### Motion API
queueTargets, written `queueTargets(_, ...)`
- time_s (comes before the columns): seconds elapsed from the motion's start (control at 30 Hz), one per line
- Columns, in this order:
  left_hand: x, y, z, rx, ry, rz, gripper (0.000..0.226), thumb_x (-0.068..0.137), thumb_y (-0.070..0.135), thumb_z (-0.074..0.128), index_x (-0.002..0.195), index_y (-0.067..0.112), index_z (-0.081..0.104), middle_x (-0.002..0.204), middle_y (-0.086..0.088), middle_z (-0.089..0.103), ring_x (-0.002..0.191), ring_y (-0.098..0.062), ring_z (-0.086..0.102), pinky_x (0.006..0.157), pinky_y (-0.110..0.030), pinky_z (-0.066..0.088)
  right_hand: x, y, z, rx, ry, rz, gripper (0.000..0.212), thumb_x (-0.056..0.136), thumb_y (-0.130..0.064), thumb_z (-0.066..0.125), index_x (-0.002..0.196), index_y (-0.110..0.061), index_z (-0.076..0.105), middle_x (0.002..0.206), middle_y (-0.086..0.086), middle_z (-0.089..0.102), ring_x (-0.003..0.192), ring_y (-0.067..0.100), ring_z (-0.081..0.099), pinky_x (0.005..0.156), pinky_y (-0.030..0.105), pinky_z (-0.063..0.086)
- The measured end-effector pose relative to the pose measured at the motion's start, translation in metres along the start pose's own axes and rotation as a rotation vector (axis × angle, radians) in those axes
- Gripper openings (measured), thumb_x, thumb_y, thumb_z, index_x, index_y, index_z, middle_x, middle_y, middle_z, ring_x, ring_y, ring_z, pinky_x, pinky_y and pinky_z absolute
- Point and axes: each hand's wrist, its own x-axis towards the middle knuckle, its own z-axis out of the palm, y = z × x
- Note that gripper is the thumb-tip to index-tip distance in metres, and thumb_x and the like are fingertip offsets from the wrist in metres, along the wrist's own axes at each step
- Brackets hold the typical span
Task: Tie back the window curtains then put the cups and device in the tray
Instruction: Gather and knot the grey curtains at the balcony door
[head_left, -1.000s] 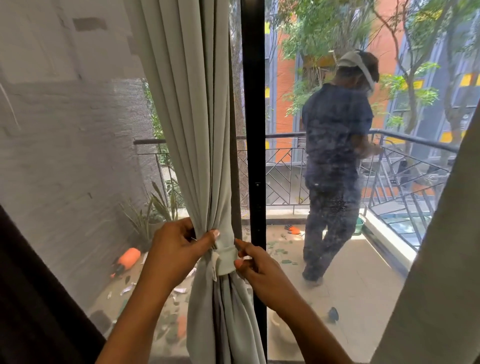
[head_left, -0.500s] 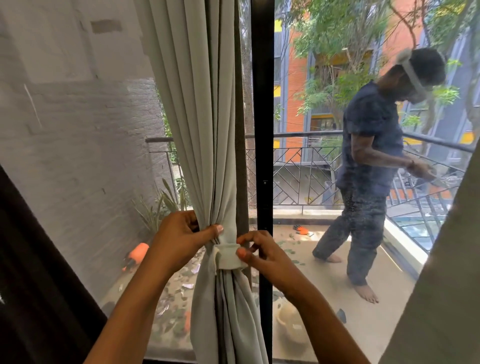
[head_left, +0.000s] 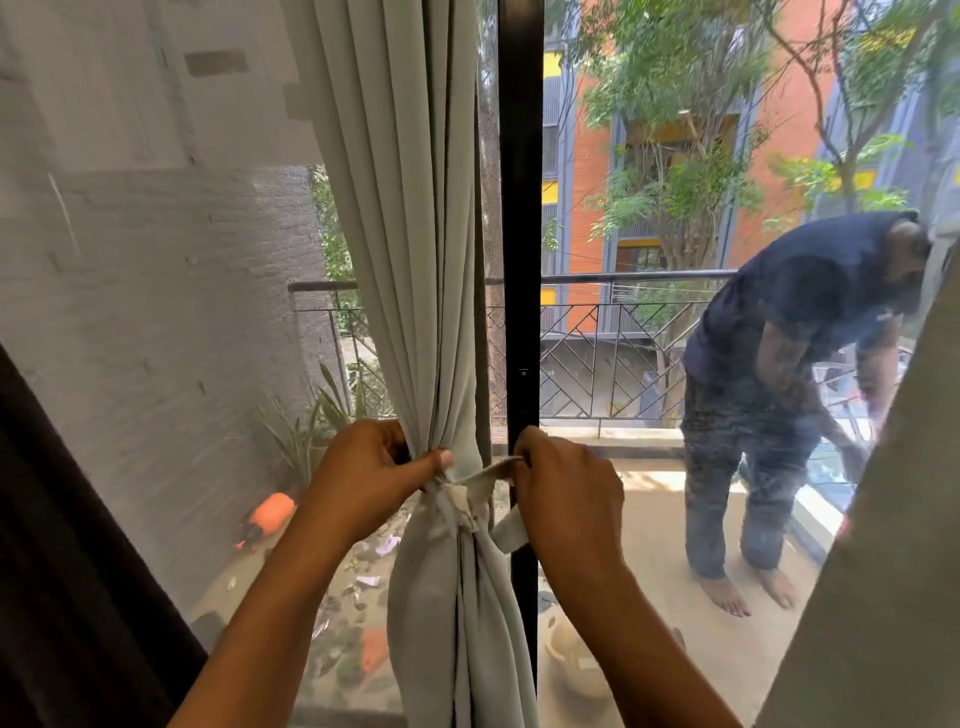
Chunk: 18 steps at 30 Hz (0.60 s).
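Curtain (head_left: 410, 260), pale grey, hanging against the glass just left of the black window frame (head_left: 521, 208), gathered into a bundle and cinched between the two hands. Left hand (head_left: 363, 478) curled round the folds at the cinch, thumb pressed on it. Right hand (head_left: 566, 493) pinching the tie strip (head_left: 483, 475), drawn taut rightward from the knot, loose end dangling below.

Curtain (head_left: 405, 208) was pale grey-green, tie strip (head_left: 488, 470) off-white. Window frame (head_left: 521, 208) black. Bldg opposite (head_left: 587, 208) orange brick w/ yellow bits. Railing (head_left: 597, 364) had chevron pattern.
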Motion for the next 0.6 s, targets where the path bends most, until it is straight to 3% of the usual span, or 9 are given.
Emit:
queueTargets(0.07,0.001,0.004,0.002,0.034,-0.021,0.023,0.011,0.078,0.035,0.077,0.084,0.025,0.075,0.075,0.007,0.074,0.069,-0.005,0.069,0.072,-0.032,0.056,0.015,-0.002,0.012,0.187,-0.024,-0.003,0.017,0.095,-0.021,0.051,0.106,-0.024,0.063,0.099,-0.003,0.069,0.089,0.015,0.064,0.066,0.022,0.04)
queueTargets(0.17,0.004,0.006,-0.001,0.106,-0.039,0.064,0.018,0.08,0.036,0.075,0.094,0.025,0.073,0.081,0.01,0.072,0.071,-0.002,0.066,0.066,-0.023,0.052,0.022,-0.003,0.03,0.815,-0.378,-0.046,0.034,0.092,-0.022,0.054,0.125,-0.026,0.055,0.115,-0.006,0.066,0.103,0.008,0.061,0.095,0.031,0.049)
queueTargets(0.27,0.009,0.006,-0.008,0.094,-0.09,0.103,0.018,0.08,0.029,0.075,0.097,0.03,0.069,0.09,0.022,0.061,0.077,0.008,0.058,0.064,-0.005,0.042,0.014,0.0,0.042,1.195,-0.633,-0.012,0.064,0.083,-0.017,0.066,0.138,-0.033,0.038,0.127,-0.008,0.059,0.117,0.007,0.056,0.101,0.034,0.046)
queueTargets(0.33,0.013,0.005,-0.012,0.103,-0.116,0.127,0.023,0.079,0.028,0.076,0.102,0.027,0.071,0.098,0.024,0.056,0.083,0.006,0.056,0.07,-0.008,0.042,0.013,0.001,0.048,1.276,-0.625,-0.009,0.063,0.078,-0.013,0.074,0.132,-0.029,0.045,0.123,-0.006,0.063,0.115,0.01,0.059,0.099,0.034,0.048)
queueTargets(0.43,0.019,0.005,-0.011,0.126,-0.137,0.145,0.029,0.077,0.031,0.077,0.105,0.03,0.07,0.113,0.011,0.056,0.094,-0.009,0.059,0.083,-0.027,0.05,0.015,-0.005,0.052,1.252,-0.49,0.01,0.045,0.075,-0.01,0.077,0.114,-0.022,0.058,0.11,0.0,0.068,0.103,0.013,0.065,0.092,0.034,0.052)
queueTargets(0.53,0.017,0.0,-0.012,-0.006,-0.174,0.175,0.024,0.076,0.033,0.078,0.094,0.041,0.064,0.111,0.007,0.062,0.096,-0.013,0.061,0.077,-0.018,0.047,0.018,-0.009,0.053,1.221,-0.389,0.031,0.037,0.074,-0.007,0.077,0.104,-0.022,0.061,0.101,0.002,0.071,0.093,0.014,0.068,0.082,0.031,0.056)
queueTargets(0.6,0.016,-0.014,-0.017,-0.188,-0.08,0.178,0.027,0.07,0.047,0.077,0.094,0.038,0.068,0.106,0.009,0.066,0.101,-0.012,0.062,0.082,-0.022,0.048,0.018,-0.007,0.051,1.207,-0.373,0.03,0.037,0.074,-0.007,0.078,0.103,-0.021,0.06,0.1,0.001,0.071,0.091,0.011,0.069,0.081,0.028,0.056)
